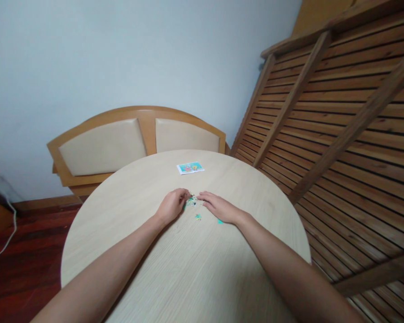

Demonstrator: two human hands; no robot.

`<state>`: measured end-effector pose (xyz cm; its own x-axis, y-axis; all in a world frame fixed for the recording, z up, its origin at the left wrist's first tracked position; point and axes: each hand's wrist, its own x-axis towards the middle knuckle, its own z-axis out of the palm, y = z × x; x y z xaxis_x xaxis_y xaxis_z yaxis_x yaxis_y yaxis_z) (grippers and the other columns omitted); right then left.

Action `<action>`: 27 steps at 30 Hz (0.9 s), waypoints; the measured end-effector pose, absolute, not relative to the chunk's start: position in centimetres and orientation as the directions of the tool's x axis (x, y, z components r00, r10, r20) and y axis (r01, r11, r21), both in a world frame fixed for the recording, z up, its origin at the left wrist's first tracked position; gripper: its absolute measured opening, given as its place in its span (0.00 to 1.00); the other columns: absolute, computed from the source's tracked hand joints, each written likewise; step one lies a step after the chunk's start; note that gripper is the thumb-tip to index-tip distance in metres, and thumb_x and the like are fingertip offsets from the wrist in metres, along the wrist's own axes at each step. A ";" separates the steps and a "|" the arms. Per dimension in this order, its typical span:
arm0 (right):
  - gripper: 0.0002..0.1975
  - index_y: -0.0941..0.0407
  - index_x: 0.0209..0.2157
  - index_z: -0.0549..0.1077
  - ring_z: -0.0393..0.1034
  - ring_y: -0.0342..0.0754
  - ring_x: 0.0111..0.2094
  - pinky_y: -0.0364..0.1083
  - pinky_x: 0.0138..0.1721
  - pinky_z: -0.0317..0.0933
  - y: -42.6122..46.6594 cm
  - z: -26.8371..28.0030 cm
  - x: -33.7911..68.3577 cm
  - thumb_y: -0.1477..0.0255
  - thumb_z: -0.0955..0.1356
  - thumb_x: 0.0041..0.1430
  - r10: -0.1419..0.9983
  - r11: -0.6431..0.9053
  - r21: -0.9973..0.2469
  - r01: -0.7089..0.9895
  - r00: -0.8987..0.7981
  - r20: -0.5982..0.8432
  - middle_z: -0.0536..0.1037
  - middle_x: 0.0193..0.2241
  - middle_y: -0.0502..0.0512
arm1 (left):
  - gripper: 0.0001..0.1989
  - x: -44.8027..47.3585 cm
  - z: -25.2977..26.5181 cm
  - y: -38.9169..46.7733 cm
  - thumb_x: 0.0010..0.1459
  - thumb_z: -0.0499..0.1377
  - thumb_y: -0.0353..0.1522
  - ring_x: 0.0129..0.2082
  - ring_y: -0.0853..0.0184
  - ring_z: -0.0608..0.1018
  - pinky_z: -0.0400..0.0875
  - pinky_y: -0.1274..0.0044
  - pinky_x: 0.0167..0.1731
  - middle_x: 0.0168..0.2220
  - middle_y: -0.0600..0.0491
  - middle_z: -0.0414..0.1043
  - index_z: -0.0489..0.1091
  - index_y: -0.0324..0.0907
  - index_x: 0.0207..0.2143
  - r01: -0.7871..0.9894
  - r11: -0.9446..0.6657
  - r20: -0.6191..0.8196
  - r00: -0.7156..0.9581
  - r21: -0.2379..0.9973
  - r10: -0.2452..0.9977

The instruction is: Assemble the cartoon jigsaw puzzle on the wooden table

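A small heap of white and green puzzle pieces lies on the round table, between my two hands. On the heap's left edge, my left hand has its fingers bent and drawn together; what they hold, if anything, is too small to make out. My right hand lies low at the heap's right side, with fingers stretched toward it and nothing visible in them. A loose green and yellow piece sits just nearer to me than the heap. Partly under my right wrist shows another green piece.
Beyond the heap, a picture card with cartoon figures lies flat on the pale wooden table. A padded headboard stands behind the table against the wall. Slatted wooden panels lean along the right.
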<state>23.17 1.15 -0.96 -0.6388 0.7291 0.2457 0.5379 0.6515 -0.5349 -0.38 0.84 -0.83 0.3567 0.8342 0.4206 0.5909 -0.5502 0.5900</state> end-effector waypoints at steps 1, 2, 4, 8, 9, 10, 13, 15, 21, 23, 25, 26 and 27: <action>0.20 0.56 0.58 0.69 0.61 0.52 0.62 0.57 0.65 0.52 1.2 -1.1 23.0 0.67 0.57 0.71 0.714 0.675 -0.539 0.503 -0.630 0.306 0.69 0.59 0.63 | 0.10 -0.5 -0.8 0.9 0.61 0.52 0.29 0.42 0.63 0.79 0.74 0.70 0.46 0.42 0.49 0.78 0.72 0.42 0.41 0.567 -0.524 0.408 0.329 0.636 0.851; 0.20 0.55 0.58 0.69 0.63 0.51 0.60 0.56 0.64 0.55 1.2 -1.1 22.8 0.67 0.57 0.71 0.701 0.692 -0.545 0.473 -0.621 0.352 0.71 0.57 0.62 | 0.10 -0.6 -0.6 1.0 0.61 0.53 0.29 0.42 0.63 0.79 0.74 0.70 0.47 0.44 0.49 0.78 0.72 0.41 0.41 0.543 -0.497 0.394 0.303 0.677 0.867; 0.20 0.54 0.59 0.67 0.64 0.51 0.59 0.55 0.62 0.57 0.8 -0.9 22.4 0.65 0.60 0.70 0.690 0.706 -0.547 0.451 -0.610 0.388 0.71 0.57 0.61 | 0.10 -0.8 -0.4 1.1 0.61 0.53 0.31 0.43 0.63 0.80 0.75 0.69 0.47 0.47 0.48 0.77 0.72 0.41 0.42 0.499 -0.466 0.380 0.269 0.731 0.885; 0.28 0.55 0.59 0.67 0.61 0.56 0.61 0.57 0.62 0.55 -0.1 -0.4 21.6 0.58 0.69 0.61 0.670 0.733 -0.464 0.497 -0.645 0.368 0.69 0.59 0.63 | 0.15 -1.4 -0.3 1.0 0.60 0.56 0.32 0.51 0.61 0.77 0.71 0.68 0.54 0.52 0.45 0.74 0.70 0.39 0.49 0.513 -0.525 0.411 0.326 0.679 0.851; 0.26 0.55 0.58 0.69 0.62 0.55 0.59 0.56 0.61 0.56 -0.2 -0.4 21.3 0.59 0.70 0.61 0.666 0.740 -0.445 0.505 -0.645 0.375 0.70 0.57 0.62 | 0.18 -1.4 -0.3 0.9 0.58 0.58 0.33 0.52 0.60 0.76 0.69 0.67 0.55 0.53 0.44 0.74 0.70 0.39 0.51 0.538 -0.548 0.409 0.365 0.640 0.836; 0.23 0.55 0.55 0.71 0.64 0.55 0.57 0.56 0.60 0.57 -0.2 -0.4 21.1 0.61 0.69 0.62 0.664 0.743 -0.433 0.510 -0.638 0.389 0.73 0.55 0.62 | 0.21 -1.5 -0.4 0.9 0.57 0.60 0.33 0.52 0.59 0.76 0.68 0.66 0.55 0.52 0.44 0.74 0.69 0.40 0.53 0.563 -0.571 0.398 0.410 0.597 0.821; 0.11 0.56 0.45 0.76 0.69 0.52 0.48 0.53 0.53 0.61 0.3 -0.8 20.6 0.67 0.68 0.64 0.684 0.729 -0.436 0.528 -0.584 0.436 0.77 0.44 0.59 | 0.17 -1.3 -0.4 0.7 0.58 0.60 0.33 0.48 0.59 0.77 0.70 0.68 0.51 0.48 0.46 0.77 0.72 0.41 0.50 0.616 -0.610 0.356 0.496 0.499 0.792; 0.07 0.56 0.40 0.77 0.70 0.50 0.44 0.51 0.50 0.62 0.7 -1.0 20.4 0.70 0.67 0.64 0.703 0.711 -0.462 0.530 -0.546 0.455 0.78 0.39 0.57 | 0.13 -1.1 -0.4 0.6 0.59 0.57 0.30 0.45 0.60 0.78 0.71 0.70 0.48 0.44 0.48 0.78 0.74 0.42 0.46 0.642 -0.613 0.350 0.504 0.460 0.790; 0.10 0.56 0.43 0.76 0.72 0.48 0.43 0.47 0.45 0.65 1.1 -0.6 20.6 0.70 0.65 0.66 0.790 0.613 -0.636 0.468 -0.387 0.476 0.79 0.41 0.57 | 0.11 -1.3 0.2 0.4 0.63 0.53 0.30 0.40 0.62 0.79 0.72 0.73 0.42 0.42 0.49 0.78 0.74 0.42 0.44 0.689 -0.562 0.351 0.440 0.458 0.826; 0.12 0.56 0.44 0.77 0.73 0.48 0.43 0.48 0.46 0.65 1.0 -0.2 21.0 0.68 0.63 0.68 0.800 0.599 -0.648 0.470 -0.388 0.458 0.79 0.42 0.57 | 0.11 -1.6 0.9 0.1 0.63 0.53 0.32 0.43 0.61 0.78 0.71 0.71 0.44 0.44 0.48 0.77 0.73 0.42 0.45 0.716 -0.551 0.367 0.419 0.430 0.831; 0.14 0.55 0.46 0.76 0.72 0.50 0.47 0.51 0.51 0.63 0.8 0.3 21.7 0.64 0.64 0.67 0.778 0.627 -0.591 0.508 -0.452 0.436 0.79 0.44 0.58 | 0.12 -1.9 2.0 -0.4 0.63 0.54 0.34 0.44 0.60 0.78 0.71 0.70 0.44 0.46 0.47 0.76 0.73 0.42 0.45 0.744 -0.538 0.394 0.391 0.397 0.832; 0.17 0.54 0.50 0.75 0.70 0.52 0.51 0.53 0.55 0.61 0.6 0.4 22.1 0.61 0.66 0.65 0.761 0.647 -0.549 0.529 -0.496 0.418 0.78 0.48 0.59 | 0.12 -2.0 2.6 -0.6 0.63 0.54 0.35 0.43 0.60 0.78 0.71 0.70 0.43 0.46 0.47 0.76 0.73 0.42 0.45 0.752 -0.527 0.409 0.370 0.395 0.834; 0.22 0.53 0.54 0.73 0.67 0.54 0.55 0.56 0.58 0.58 0.5 0.5 22.4 0.58 0.68 0.62 0.746 0.663 -0.512 0.547 -0.542 0.387 0.75 0.53 0.60 | 0.13 -2.1 3.3 -0.9 0.64 0.53 0.36 0.41 0.61 0.78 0.72 0.71 0.41 0.45 0.47 0.76 0.73 0.42 0.46 0.750 -0.520 0.422 0.350 0.410 0.837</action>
